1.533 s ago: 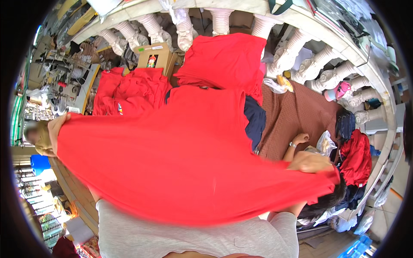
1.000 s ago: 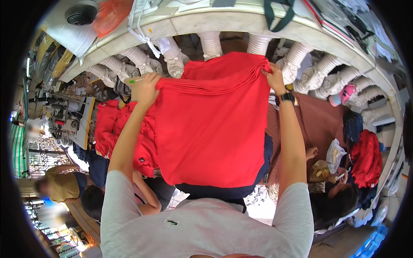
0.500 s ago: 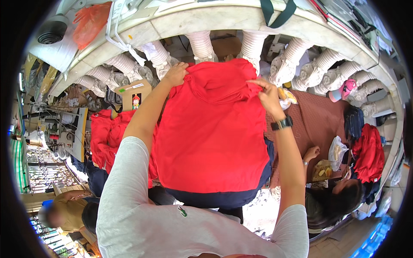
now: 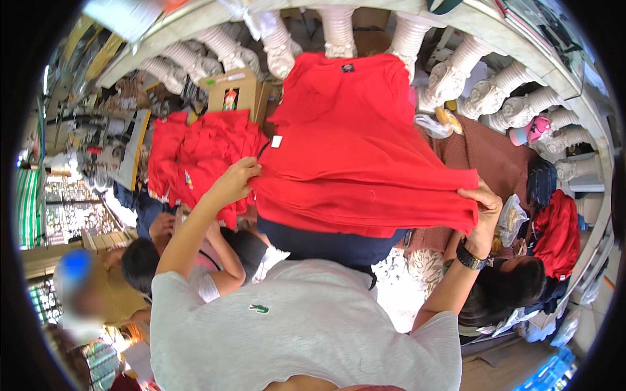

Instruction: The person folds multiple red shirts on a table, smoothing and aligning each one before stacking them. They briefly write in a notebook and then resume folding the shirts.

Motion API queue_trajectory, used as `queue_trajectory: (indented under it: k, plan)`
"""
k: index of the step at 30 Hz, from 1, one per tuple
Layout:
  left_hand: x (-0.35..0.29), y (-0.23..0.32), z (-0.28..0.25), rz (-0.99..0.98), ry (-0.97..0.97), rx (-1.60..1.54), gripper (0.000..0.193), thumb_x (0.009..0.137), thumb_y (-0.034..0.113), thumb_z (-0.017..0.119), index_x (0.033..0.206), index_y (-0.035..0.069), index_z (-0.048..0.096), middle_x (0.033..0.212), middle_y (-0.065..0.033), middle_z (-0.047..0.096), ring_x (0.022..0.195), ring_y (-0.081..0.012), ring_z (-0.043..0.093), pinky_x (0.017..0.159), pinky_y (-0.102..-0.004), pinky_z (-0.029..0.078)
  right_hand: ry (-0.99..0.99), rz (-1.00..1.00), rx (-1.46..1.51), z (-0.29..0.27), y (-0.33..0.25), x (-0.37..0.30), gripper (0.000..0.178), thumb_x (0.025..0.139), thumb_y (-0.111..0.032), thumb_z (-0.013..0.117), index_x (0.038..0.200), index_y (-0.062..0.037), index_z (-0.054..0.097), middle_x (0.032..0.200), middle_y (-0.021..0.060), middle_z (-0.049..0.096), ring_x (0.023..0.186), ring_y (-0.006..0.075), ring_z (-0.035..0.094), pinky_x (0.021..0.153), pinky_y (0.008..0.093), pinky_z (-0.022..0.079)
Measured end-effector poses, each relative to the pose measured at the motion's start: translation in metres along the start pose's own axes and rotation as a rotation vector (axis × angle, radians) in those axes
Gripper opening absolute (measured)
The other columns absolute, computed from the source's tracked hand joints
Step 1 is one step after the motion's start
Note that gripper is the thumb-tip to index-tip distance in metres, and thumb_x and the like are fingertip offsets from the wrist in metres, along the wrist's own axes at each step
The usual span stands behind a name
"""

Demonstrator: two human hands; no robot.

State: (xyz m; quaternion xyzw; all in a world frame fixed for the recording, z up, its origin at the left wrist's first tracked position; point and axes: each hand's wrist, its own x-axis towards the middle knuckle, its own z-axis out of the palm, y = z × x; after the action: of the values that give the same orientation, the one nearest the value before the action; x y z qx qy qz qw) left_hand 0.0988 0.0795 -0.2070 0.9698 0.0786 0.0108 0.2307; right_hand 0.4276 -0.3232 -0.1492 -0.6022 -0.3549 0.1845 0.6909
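Note:
My left hand (image 4: 236, 181) pinches the near left edge of a red shirt (image 4: 352, 150). At the opposite side, my right hand (image 4: 484, 202), with a dark watch (image 4: 471, 255) on its wrist, grips the near right edge. Between them the cloth is drawn taut, with folds running across it. A small dark label (image 4: 347, 68) shows near the shirt's far end, and a white tag (image 4: 276, 141) sits along its left side. Under the shirt's near edge lies dark navy cloth (image 4: 326, 242). What supports this cloth is hidden.
More red garments (image 4: 202, 153) lie heaped at the left, before a cardboard box (image 4: 233, 92). A brown quilted cover (image 4: 495, 151) spreads at the right. White balusters (image 4: 339, 32) line the far side. People sit close by, at left and right; red clothing (image 4: 557, 234) is at far right.
Both hands have come from the shirt's far end toward me, the right one also outward. The near edge is now gripped and lifted, and the far end lies flat with its label showing.

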Motion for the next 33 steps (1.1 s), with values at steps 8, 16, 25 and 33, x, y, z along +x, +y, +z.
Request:
queue_trajectory:
  k: [8, 16, 25, 33]
  plan:
    - [-0.015, 0.002, 0.064, 0.077, 0.111, 0.124, 0.037, 0.059, -0.005, 0.064, 0.095, 0.000, 0.064, 0.117, -0.0148, 0.053, 0.114, -0.0340, 0.052, 0.094, -0.0397, 0.045, -0.100, 0.332, -0.139, -0.013, 0.036, -0.090, 0.034, 0.074, 0.016, 0.061, 0.102, 0.0014, 0.074, 0.097, 0.0051, 0.068, 0.093, 0.0136, 0.061, 0.085, 0.0244, 0.045]
    - [-0.016, 0.005, 0.080, 0.067, 0.209, 0.408, 0.040, 0.057, 0.001, 0.071, 0.096, 0.005, 0.063, 0.151, -0.0107, 0.034, 0.140, -0.0315, 0.032, 0.114, -0.0496, 0.028, -0.031, 0.286, -0.146, 0.004, 0.046, -0.104, 0.038, 0.079, 0.014, 0.058, 0.112, 0.0009, 0.071, 0.109, 0.0076, 0.067, 0.102, 0.0153, 0.061, 0.094, 0.0261, 0.045]
    - [0.009, -0.015, 0.063, 0.126, 0.022, 0.455, 0.036, 0.063, -0.004, 0.063, 0.099, 0.000, 0.062, 0.128, -0.0105, 0.050, 0.133, -0.0294, 0.041, 0.113, -0.0474, 0.031, -0.074, 0.177, -0.292, 0.003, 0.035, -0.078, 0.038, 0.080, 0.011, 0.054, 0.112, -0.0007, 0.071, 0.107, 0.0096, 0.072, 0.102, 0.0144, 0.063, 0.115, 0.0374, 0.030]
    - [-0.023, 0.042, -0.030, -0.025, 0.504, 0.026, 0.045, 0.061, -0.016, 0.051, 0.102, -0.005, 0.066, 0.117, -0.0189, 0.057, 0.111, -0.0385, 0.057, 0.093, -0.0416, 0.049, 0.071, 0.062, -0.105, -0.003, -0.024, -0.052, 0.033, 0.081, 0.007, 0.061, 0.113, 0.0020, 0.070, 0.110, 0.0095, 0.071, 0.107, 0.0161, 0.062, 0.103, 0.0332, 0.042]
